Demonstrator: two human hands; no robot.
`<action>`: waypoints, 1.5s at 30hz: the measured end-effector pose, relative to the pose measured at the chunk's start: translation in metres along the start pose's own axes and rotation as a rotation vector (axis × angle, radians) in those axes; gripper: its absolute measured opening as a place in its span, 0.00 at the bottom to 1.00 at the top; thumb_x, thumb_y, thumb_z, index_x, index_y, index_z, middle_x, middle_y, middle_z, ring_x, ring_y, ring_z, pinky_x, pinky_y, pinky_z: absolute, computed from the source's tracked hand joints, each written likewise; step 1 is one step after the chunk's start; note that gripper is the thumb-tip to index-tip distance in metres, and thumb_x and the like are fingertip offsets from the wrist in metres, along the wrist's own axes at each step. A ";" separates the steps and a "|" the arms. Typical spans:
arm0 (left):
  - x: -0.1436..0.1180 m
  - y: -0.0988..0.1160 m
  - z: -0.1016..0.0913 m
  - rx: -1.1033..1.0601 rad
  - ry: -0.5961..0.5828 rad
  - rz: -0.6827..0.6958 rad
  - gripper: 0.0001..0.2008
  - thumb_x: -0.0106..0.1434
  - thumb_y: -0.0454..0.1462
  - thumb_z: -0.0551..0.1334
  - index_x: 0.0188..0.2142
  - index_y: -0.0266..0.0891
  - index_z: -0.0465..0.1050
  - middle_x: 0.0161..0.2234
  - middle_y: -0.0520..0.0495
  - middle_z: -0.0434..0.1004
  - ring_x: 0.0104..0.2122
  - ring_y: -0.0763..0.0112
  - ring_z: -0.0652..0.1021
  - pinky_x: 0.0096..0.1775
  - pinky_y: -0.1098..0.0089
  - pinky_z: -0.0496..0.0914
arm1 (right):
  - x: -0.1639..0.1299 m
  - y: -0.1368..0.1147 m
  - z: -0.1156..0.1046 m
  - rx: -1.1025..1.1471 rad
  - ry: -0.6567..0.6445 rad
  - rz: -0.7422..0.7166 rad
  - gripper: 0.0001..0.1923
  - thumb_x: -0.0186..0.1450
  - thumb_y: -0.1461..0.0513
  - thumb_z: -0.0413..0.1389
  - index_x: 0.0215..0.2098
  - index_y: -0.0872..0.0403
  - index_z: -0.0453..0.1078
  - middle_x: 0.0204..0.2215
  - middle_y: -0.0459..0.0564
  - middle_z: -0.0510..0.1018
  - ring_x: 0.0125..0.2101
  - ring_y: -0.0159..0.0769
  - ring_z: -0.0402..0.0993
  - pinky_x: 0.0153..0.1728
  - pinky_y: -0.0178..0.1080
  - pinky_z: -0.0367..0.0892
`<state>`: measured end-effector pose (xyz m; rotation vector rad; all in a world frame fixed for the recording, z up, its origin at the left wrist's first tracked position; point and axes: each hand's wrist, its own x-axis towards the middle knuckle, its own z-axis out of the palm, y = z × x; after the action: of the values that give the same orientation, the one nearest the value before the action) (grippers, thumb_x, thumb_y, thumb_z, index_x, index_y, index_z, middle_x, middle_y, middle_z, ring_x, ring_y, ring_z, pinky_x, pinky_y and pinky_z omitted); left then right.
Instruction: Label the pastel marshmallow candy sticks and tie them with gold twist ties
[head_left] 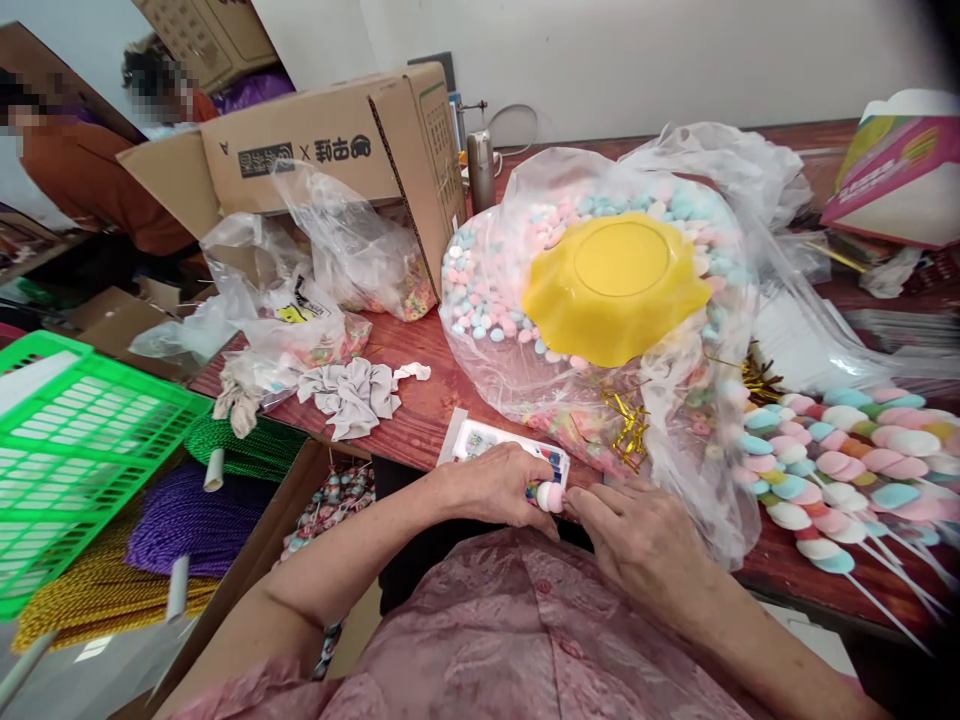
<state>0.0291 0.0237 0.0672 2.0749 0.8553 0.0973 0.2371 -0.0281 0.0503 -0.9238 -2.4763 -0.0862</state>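
Note:
In front of my chest, my left hand [499,487] is closed around a short marshmallow skewer [551,497]. Pink and white marshmallows show at its end, with a bit of colourful candy by the fingers. My right hand [637,525] has its fingertips pinched together right beside the pink end; what they grip is too small to make out. Just behind the left hand lies a white tray [480,437] with small coloured pieces. Beyond it spreads a large clear bag of pastel marshmallows [480,300], with a yellow wavy-edged bowl [615,285] upside down on top.
Finished marshmallow skewers [847,460] are piled at the right. Gold twist ties [626,430] lie on the bag. On the left are a grey cloth [352,395], a cardboard box [322,150], candy bags [405,280] and a green basket [97,440]. Co-workers sit at far left.

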 end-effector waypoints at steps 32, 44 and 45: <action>-0.020 -0.014 -0.018 0.009 0.232 -0.053 0.30 0.54 0.38 0.70 0.57 0.42 0.69 0.47 0.48 0.80 0.44 0.64 0.78 0.45 0.69 0.68 | 0.033 0.019 -0.008 -0.046 0.095 -0.042 0.10 0.66 0.71 0.49 0.36 0.54 0.71 0.27 0.47 0.77 0.26 0.32 0.70 0.31 0.39 0.58; -0.021 -0.027 -0.012 0.017 0.269 -0.089 0.15 0.59 0.37 0.66 0.46 0.38 0.77 0.40 0.48 0.82 0.39 0.67 0.79 0.40 0.72 0.68 | 0.024 0.031 -0.022 -0.030 -0.005 -0.013 0.18 0.65 0.72 0.45 0.44 0.51 0.74 0.31 0.49 0.73 0.26 0.32 0.67 0.27 0.36 0.59; -0.021 -0.027 -0.010 0.070 0.301 -0.091 0.14 0.59 0.37 0.65 0.45 0.37 0.76 0.39 0.46 0.82 0.39 0.66 0.79 0.40 0.72 0.68 | 0.023 0.030 -0.021 -0.009 0.019 0.005 0.17 0.66 0.72 0.45 0.43 0.52 0.73 0.30 0.48 0.72 0.25 0.31 0.66 0.26 0.35 0.58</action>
<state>-0.0046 0.0285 0.0577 2.1139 1.1473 0.3418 0.2503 0.0043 0.0757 -0.9285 -2.4582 -0.1043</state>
